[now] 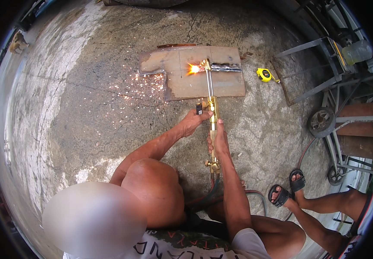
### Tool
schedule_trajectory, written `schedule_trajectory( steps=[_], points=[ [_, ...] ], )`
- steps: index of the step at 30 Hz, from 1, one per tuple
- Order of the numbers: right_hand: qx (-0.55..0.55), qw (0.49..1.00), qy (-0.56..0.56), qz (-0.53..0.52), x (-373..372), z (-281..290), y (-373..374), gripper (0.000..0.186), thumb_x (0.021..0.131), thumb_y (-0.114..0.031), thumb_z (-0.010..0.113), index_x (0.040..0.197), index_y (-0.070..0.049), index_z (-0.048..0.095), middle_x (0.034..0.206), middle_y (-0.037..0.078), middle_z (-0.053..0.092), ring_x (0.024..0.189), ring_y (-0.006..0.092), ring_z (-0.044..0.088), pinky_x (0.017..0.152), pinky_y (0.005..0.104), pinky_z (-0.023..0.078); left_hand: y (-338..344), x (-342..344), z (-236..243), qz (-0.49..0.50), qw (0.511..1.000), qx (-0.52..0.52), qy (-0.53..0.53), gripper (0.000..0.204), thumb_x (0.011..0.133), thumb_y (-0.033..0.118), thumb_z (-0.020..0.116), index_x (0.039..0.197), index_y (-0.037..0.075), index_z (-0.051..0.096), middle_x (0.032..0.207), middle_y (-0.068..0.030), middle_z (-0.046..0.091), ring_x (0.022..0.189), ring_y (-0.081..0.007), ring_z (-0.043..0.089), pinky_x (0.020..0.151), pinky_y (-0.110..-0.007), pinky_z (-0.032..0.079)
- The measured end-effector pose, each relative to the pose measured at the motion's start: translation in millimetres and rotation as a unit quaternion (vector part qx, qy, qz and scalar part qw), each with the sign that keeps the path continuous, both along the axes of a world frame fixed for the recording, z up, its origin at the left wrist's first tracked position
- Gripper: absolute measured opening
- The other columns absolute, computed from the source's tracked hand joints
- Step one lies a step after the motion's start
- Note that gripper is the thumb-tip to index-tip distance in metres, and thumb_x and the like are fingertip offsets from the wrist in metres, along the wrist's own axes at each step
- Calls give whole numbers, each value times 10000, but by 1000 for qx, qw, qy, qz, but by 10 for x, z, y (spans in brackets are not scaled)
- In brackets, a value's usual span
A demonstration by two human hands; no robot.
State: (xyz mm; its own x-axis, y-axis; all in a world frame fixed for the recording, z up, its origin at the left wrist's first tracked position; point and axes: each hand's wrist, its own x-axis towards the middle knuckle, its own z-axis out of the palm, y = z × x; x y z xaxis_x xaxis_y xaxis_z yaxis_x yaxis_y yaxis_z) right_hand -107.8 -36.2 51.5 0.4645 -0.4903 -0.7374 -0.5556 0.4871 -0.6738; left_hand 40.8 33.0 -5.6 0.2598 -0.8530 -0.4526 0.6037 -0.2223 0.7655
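Observation:
A brass cutting torch (213,112) reaches forward over a flat, rusty steel plate (191,86) on the ground. Bright orange flame and sparks (194,69) burst from the plate, just left of the torch head. A dark, rough-edged cut line (226,67) runs from the head to the plate's right side. My right hand (219,140) is wrapped round the torch handle. Farther forward, my left hand (196,122) grips the torch body with its thumb across the brass. A small black block (199,108) shows beside the left fingers; whether they hold it cannot be made out.
Right of the plate lies a yellow tape measure (264,75). Metal frames and a wheeled cart (321,122) stand at the right. Hoses (214,185) trail from the torch's rear. Another person's sandalled feet (280,196) are at lower right. Sparks scatter across the concrete (87,108).

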Motion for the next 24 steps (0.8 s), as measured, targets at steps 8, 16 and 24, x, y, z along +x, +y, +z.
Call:
schedule_trajectory(
  steps=[8, 16, 24],
  points=[
    [-3, 1000, -9, 2, -8, -22, -2, 798, 932, -808, 280, 791, -59, 514, 548, 17, 441, 412, 144, 431, 398, 323, 367, -1, -7, 20, 1, 1000, 12, 1, 503, 953, 366, 711, 1361, 104, 579, 1384, -66, 572, 1322, -226, 456, 1098, -463, 322],
    [-8, 1000, -3, 0, 3, -1, 0, 803, 932, -809, 279, 786, -55, 518, 541, 20, 437, 408, 144, 428, 396, 325, 367, 10, -10, 47, 4, 1000, 14, -1, 538, 939, 387, 723, 1362, 88, 579, 1385, -63, 571, 1304, -215, 461, 1091, -469, 318],
    [-6, 1000, -9, 2, -6, -12, -1, 794, 925, -813, 293, 782, -65, 518, 546, 22, 446, 411, 142, 430, 399, 325, 370, 24, -20, 17, 7, 1000, 9, 5, 537, 930, 410, 730, 1353, 112, 585, 1360, -41, 580, 1276, -197, 467, 1054, -448, 335]
  ],
)
